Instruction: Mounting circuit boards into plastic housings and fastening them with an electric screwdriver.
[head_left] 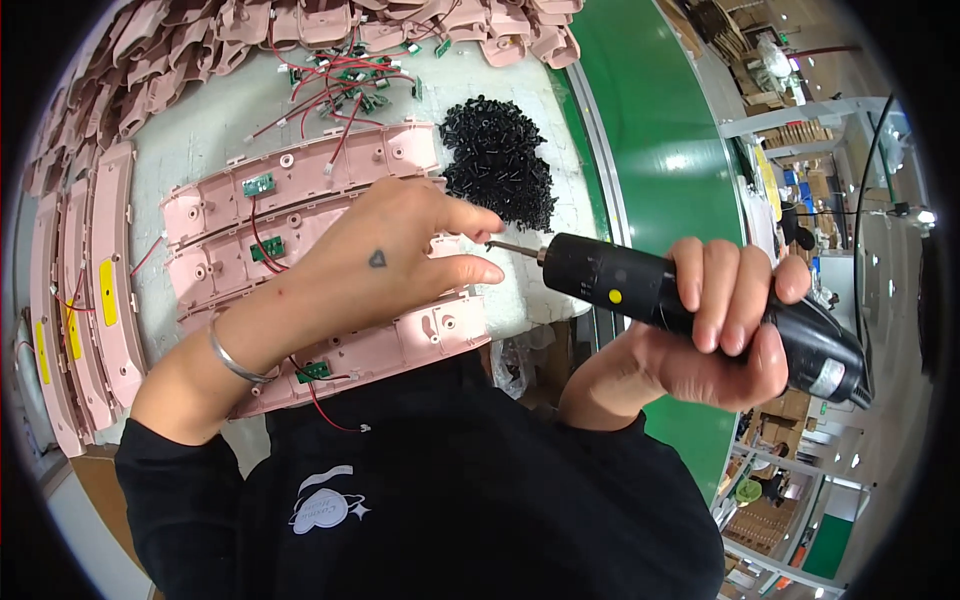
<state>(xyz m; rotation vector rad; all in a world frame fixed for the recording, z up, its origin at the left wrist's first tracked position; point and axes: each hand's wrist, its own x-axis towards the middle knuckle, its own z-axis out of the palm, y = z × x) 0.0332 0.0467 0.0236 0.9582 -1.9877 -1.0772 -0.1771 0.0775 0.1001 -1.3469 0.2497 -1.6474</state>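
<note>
My right hand [725, 320] is wrapped round a black electric screwdriver [610, 275] with a yellow dot. Its thin metal bit [515, 248] points left, toward my left hand [395, 245]. The left thumb and forefinger are apart, one on each side of the bit's tip. A small dark piece shows at that tip, too small to make out surely. Below the left hand and forearm lie pink plastic panels [365, 160], side by side and partly hidden. Small green circuit boards [313, 372] with red wires sit on them. Just beyond the fingers is a pile of black screws [497, 160].
Loose circuit boards with tangled red wires [350, 85] lie at the back of the pale work mat [190, 140]. Many pink parts [230, 25] are heaped behind them. Pink panels with yellow stickers [107, 290] stand at the left. A green surface [660, 150] runs along the right.
</note>
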